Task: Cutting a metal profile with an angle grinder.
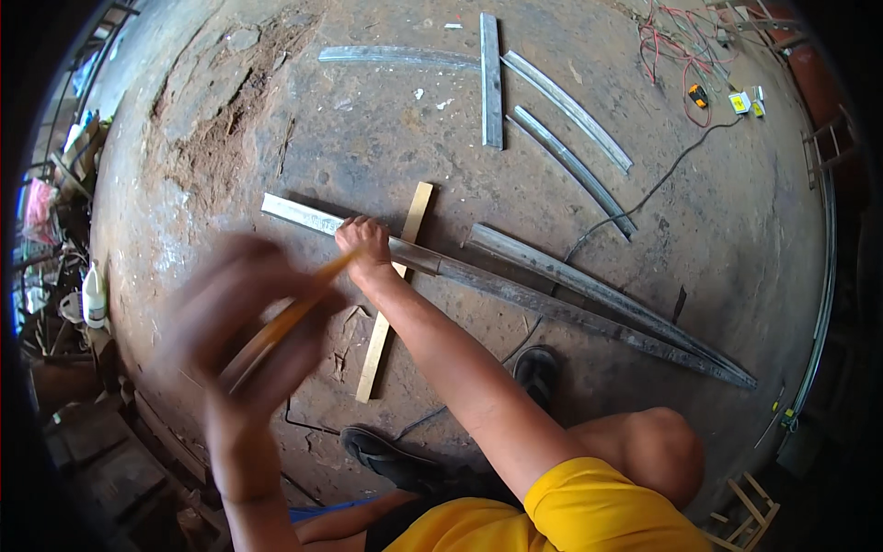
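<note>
My right hand (365,245) is closed around a long grey metal bar (303,213), near its left end. That bar lies across a pale wooden strip (373,357) on the floor and runs down to the right. Raised close to the camera, my left hand (248,317) is smeared by motion. A thin orange-yellow stick (292,315), pencil-like, shows between its fingers; the blur hides its exact kind. A second metal bar (552,267) lies just beyond the first, and the two come together at their right ends.
Several loose metal bars (492,83) lie farther off. A black cable (648,191) crosses the floor near them. Tangled red cords (676,41) and a yellow-black tool (698,95) lie at far right. A white jug (94,296) stands left. My sandalled feet (391,457) are close by.
</note>
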A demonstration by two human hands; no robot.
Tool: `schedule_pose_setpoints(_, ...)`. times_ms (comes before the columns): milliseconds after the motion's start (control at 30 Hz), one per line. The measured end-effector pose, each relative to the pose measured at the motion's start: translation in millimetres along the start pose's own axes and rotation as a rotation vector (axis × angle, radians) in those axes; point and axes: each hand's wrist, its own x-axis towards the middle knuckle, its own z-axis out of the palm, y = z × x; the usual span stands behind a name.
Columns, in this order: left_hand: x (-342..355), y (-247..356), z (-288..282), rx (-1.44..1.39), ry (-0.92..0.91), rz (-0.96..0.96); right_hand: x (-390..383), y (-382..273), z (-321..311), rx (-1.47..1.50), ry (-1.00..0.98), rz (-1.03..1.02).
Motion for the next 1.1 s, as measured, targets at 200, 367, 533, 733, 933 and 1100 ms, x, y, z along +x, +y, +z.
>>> schedule_pose_setpoints(200, 1, -145, 139, 0.144, -0.550, -0.130, 3, -23, -6, -0.027, 0.009, -0.097)
schedule_pose_setpoints(367, 3, -142, 173, 0.471, -0.655, -0.191, 3, -15, -21, -0.140, -0.108, -0.082)
schedule_pose_setpoints(533, -7, -160, 179, 0.451, -0.768, -0.144, 1, -20, -35, -0.057, -0.070, -0.052)
schedule_pose_setpoints(733, 4, -143, 179, 0.597, -0.811, -0.175, 4, -13, -34, -0.062, -0.087, -0.049)
schedule_pose_setpoints(933, 1, -151, 187, 0.582, -0.812, -0.148, 4, -7, -30, -0.064, -0.110, -0.046)
schedule_pose_setpoints(1100, -14, -189, 200, 0.499, -0.724, -0.074, 5, -11, -28, -0.060, -0.126, -0.059)
